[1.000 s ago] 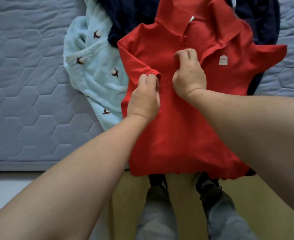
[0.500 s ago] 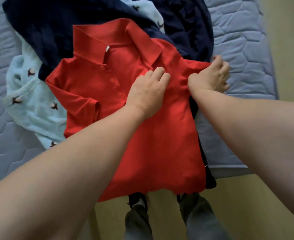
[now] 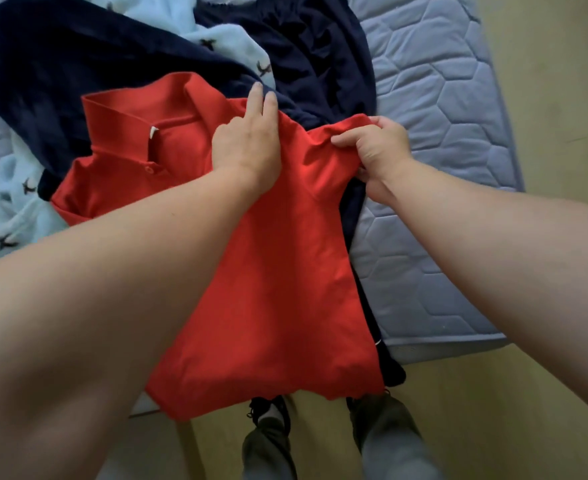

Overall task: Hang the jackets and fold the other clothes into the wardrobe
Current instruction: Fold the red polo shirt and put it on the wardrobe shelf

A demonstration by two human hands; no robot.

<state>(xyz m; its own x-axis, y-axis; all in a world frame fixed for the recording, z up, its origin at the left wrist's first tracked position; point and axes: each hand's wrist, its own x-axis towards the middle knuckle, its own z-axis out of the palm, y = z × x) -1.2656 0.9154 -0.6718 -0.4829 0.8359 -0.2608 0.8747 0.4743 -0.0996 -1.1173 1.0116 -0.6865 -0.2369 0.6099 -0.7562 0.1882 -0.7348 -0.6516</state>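
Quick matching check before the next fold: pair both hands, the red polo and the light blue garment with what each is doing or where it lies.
1 left hand
2 right hand
3 red polo
4 light blue garment

A pinches the polo's sleeve
B partly under navy clothes
C presses flat on the polo
D topmost, hem past the mattress edge

Pairs: 1-C, 2-A, 3-D, 4-B

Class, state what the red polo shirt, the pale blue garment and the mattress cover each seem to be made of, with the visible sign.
The red polo shirt: probably knitted cotton, matte; it drapes softly and shows no sheen. The pale blue garment: likely fleece or plush; its surface looks fuzzy. The mattress cover: seemingly smooth fabric over padding, faint sheen; stitched hexagons puff up between seams.
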